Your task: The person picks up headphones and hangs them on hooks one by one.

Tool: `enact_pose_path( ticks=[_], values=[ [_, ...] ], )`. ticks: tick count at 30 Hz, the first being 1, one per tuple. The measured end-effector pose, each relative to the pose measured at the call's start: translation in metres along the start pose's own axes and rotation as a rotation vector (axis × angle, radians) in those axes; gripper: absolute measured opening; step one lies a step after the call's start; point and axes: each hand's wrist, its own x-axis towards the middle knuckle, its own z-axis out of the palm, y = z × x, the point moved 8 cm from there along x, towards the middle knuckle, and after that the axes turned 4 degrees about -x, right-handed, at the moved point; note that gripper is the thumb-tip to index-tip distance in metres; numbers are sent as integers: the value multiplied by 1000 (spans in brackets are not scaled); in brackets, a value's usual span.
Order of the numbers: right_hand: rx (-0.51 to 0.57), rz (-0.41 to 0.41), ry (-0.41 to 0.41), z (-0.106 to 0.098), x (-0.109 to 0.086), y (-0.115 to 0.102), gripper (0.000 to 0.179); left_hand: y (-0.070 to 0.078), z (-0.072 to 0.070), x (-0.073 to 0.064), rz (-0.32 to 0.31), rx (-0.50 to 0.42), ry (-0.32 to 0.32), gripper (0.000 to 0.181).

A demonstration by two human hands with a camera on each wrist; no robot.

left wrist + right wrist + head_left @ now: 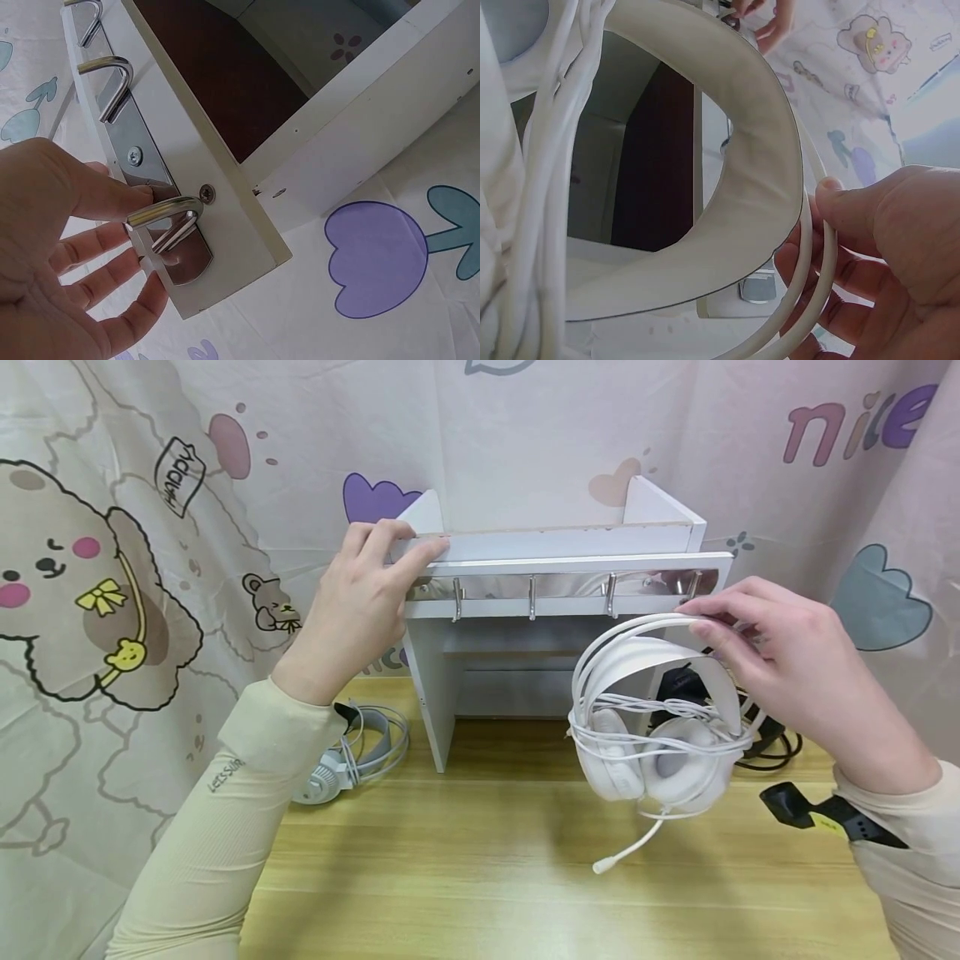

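White headphones (678, 756) are pinched by the right hand (798, 652), the rack (555, 542) gripped by the left hand (363, 593); hanging appears underway, with alignment to a hook (611, 597) needed.

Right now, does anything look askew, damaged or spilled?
Nothing looks spilled. The upper front panel of the white shelf unit has a patchy brown top edge, perhaps chipped. The white over-ear headset in the right hand has its white cable wound across both earcups, which looks untidy.
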Motion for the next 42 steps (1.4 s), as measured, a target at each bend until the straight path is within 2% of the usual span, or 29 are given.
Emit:
enact_pose_path(
  ticks=[16,34,42],
  values=[
    [-4,143,11,-7,-1,31,21,0,1,0,-3,5,-10,76],
    [26,183,8,3,-2,46,18,0,0,0,1,4,-6,75],
    [10,160,-1,11,-2,46,20,0,-1,-1,5,-10,16,74]
  ],
)
